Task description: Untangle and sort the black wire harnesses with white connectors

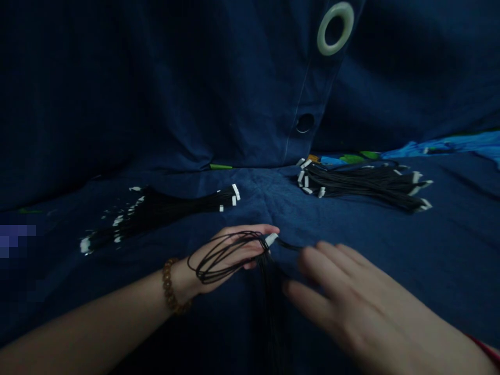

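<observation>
A left bunch point(175, 207) and a right bunch point(363, 182) of wires already lie on blue cloth point(253, 203). The left hand point(222, 252) holds looped black wires point(261, 238), not laid down yet; the right hand's point(347, 291) grip I can't tell.

One black cable coil point(230, 258) as landmark. Two hands: left hand point(219, 247) at coil, right hand point(344, 291) right of it. Two cable bundles beyond: one left point(167, 208), one right point(363, 182); strands uncountable. One white connector point(271, 239) at coil's right end. One beaded bracelet point(169, 285), left.
</observation>
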Motion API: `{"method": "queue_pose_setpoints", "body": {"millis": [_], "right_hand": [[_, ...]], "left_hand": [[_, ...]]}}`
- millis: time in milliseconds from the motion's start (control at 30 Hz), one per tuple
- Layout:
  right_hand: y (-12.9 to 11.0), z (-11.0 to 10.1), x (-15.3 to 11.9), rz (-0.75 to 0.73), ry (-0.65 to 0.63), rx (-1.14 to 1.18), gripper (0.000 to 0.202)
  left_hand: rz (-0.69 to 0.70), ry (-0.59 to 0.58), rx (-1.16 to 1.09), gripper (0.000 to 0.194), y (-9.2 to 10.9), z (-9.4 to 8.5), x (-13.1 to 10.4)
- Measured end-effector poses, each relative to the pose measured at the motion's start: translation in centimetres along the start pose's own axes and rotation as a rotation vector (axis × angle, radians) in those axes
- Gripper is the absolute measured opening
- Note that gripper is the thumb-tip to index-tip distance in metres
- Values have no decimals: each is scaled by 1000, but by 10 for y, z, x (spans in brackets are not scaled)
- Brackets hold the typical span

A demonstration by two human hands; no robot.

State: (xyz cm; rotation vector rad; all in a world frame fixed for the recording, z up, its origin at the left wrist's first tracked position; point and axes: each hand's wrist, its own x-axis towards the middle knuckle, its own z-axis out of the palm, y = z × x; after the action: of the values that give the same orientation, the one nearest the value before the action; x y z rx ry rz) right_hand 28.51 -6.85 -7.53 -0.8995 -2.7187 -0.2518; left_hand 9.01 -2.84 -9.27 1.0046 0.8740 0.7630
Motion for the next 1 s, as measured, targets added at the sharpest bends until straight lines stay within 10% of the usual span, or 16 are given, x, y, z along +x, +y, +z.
{"method": "queue_pose_setpoints", "body": {"millis": [167, 467, 1000], "right_hand": [[-9, 8, -1, 261, -281, 370, 17], [-5, 33, 11, 679, -331, 1259, 22], [-2, 31, 10, 798, -295, 1444, 9]], "left_hand": [[-24, -48, 46, 27, -5, -5, 4], [-16, -24, 131, 26, -6, -3, 4], [-46, 55, 95, 25, 0, 3, 1]]}}
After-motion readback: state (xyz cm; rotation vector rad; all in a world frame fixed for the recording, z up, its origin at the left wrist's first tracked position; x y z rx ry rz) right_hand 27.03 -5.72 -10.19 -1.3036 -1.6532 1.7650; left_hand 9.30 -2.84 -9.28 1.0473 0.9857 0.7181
